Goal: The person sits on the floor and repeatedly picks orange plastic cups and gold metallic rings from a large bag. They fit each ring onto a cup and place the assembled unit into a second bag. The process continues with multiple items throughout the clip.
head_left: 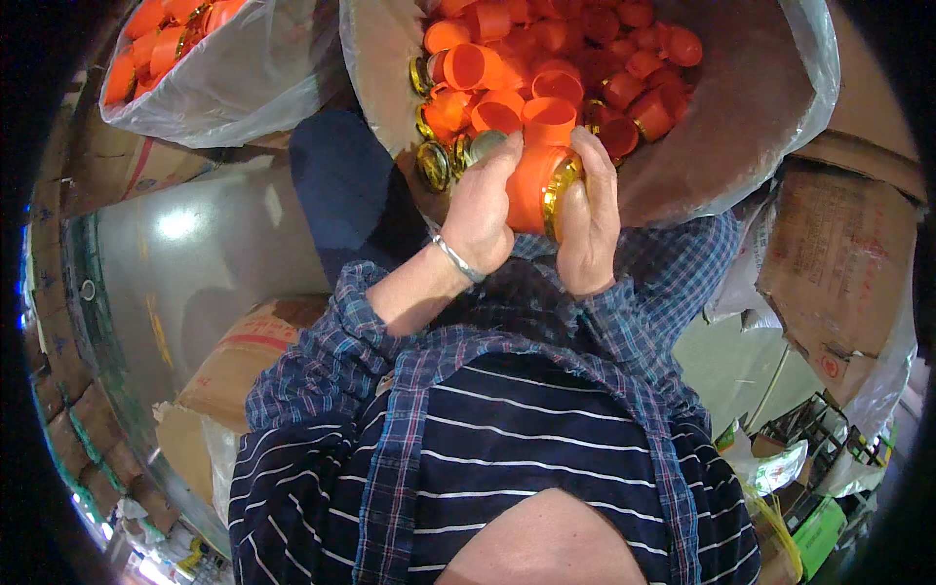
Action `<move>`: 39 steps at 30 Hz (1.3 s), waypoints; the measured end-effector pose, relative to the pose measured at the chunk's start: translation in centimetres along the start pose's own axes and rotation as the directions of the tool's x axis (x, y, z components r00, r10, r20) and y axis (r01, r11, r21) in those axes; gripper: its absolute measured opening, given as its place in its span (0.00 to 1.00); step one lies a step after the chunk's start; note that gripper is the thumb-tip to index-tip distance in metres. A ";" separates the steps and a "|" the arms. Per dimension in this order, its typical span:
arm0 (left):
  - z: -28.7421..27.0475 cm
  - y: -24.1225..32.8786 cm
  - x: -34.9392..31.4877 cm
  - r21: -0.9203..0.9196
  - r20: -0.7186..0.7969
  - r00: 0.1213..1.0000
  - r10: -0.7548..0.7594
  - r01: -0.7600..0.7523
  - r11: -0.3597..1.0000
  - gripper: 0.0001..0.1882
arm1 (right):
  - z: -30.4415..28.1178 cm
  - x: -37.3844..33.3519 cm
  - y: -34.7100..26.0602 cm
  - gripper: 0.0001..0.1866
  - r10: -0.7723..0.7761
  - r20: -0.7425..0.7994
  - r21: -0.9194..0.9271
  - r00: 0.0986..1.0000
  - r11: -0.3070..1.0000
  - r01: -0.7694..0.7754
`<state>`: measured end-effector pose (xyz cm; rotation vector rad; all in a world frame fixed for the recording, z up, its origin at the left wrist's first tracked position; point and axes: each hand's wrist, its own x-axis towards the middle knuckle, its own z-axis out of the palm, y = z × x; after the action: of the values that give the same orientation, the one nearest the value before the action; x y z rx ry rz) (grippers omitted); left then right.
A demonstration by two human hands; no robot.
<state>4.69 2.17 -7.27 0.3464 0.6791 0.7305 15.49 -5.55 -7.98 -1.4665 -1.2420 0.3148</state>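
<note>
Between my two hands is an orange plastic cup, lying on its side just over the near edge of a large lined box. A shiny gold lid sits at the cup's right end. My left hand, with a silver bangle at its wrist, grips the cup from the left, fingers partly hidden behind it. My right hand closes round the gold lid from the right, its palm against it. Loose gold lids lie by my left hand, among many orange cups in the box.
The box's plastic liner folds over its rim. At the upper left stands another bag of orange cups. Cardboard cartons are on the right, and one more carton is near my left elbow. A green box is at the lower right.
</note>
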 end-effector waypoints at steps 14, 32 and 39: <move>2.8 0.5 -4.6 0.652 0.283 0.843 0.457 -0.519 0.553 0.16 | 1.2 0.4 -2.6 0.32 0.334 -0.015 0.526 0.942 0.804 -0.277; -1.1 0.4 -0.8 0.765 0.143 0.967 0.211 -0.243 0.597 0.14 | 2.1 0.9 1.8 0.21 0.509 -0.005 0.341 0.861 0.810 -0.477; -0.7 -0.1 0.3 0.175 0.152 0.988 0.028 -0.054 0.983 0.23 | 1.4 0.9 3.0 0.24 0.628 0.111 0.461 0.770 0.654 -0.600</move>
<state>4.39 2.33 -7.97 0.5754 0.5980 0.6771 16.36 -3.44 -10.58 -1.3992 -0.5039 0.9639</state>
